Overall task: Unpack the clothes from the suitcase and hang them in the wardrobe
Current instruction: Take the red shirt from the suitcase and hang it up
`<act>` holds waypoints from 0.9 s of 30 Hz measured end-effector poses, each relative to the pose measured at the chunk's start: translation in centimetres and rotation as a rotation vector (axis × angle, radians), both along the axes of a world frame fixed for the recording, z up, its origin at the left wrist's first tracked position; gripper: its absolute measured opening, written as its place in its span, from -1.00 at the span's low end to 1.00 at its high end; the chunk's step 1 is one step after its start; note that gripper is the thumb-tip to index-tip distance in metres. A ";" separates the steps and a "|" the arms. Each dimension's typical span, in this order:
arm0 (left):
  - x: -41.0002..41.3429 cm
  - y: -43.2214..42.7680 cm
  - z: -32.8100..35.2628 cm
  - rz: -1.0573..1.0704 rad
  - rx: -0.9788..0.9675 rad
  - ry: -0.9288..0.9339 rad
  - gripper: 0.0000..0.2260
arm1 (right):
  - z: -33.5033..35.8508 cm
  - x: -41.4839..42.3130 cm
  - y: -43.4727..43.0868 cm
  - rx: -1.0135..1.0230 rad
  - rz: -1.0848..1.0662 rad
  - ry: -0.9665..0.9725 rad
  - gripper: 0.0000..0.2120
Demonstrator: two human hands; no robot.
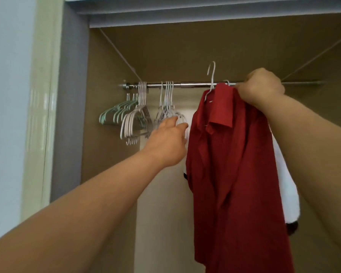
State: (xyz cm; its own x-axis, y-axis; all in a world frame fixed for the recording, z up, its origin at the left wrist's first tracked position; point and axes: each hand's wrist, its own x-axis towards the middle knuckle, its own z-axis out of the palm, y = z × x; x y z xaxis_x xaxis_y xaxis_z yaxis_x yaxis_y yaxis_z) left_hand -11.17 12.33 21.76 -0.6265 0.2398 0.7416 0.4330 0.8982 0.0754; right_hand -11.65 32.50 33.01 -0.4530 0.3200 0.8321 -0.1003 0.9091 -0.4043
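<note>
Red shirt (234, 174) is hanging inside the wardrobe (114, 56), at about four o'clock from the middle of the view, with its collar end bunched up at the metal rail (185, 84). The right hand (262, 87) is gripping the shirt's top edge with curled fingers, right at the rail. A white wire hanger (211, 75) is sticking out of the shirt's neck, its hook standing above the rail rather than over it.

The left hand (167, 142) is reaching out at nine o'clock of the shirt, fingers loosely extended and holding nothing. Its fingertips are lying at a bunch of white hangers (166, 107) on the rail; whether they are touching I cannot tell. Farther toward nine o'clock, more white hangers (134, 123) and some green hangers (114, 113) are hanging. A white garment (285, 180) is hanging just behind the shirt, at its three o'clock.
</note>
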 end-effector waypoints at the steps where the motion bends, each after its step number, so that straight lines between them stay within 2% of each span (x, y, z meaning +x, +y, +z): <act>1: -0.2 0.1 0.7 0.034 -0.014 0.019 -0.56 | 0.4 -0.9 0.1 -0.001 -0.003 0.007 -0.69; 8: -2.0 0.7 2.6 0.186 -0.075 0.037 -0.54 | 1.3 -5.9 0.9 0.010 -0.006 0.003 -0.69; 20: -3.1 0.1 1.2 0.263 -0.110 -0.019 -0.55 | -3.3 -8.2 1.6 0.084 -0.030 -0.099 -0.66; 23: -3.1 -0.3 1.3 0.268 -0.123 -0.008 -0.55 | -3.0 -7.2 0.4 0.224 -0.128 -0.093 -0.66; 25: -3.1 -0.6 1.3 0.268 -0.130 0.000 -0.56 | -2.4 -6.6 -1.4 0.361 -0.148 0.025 -0.63; 27: -2.9 -1.2 1.0 0.268 -0.138 -0.002 -0.55 | -2.3 -6.1 -4.1 0.466 -0.055 0.163 -0.66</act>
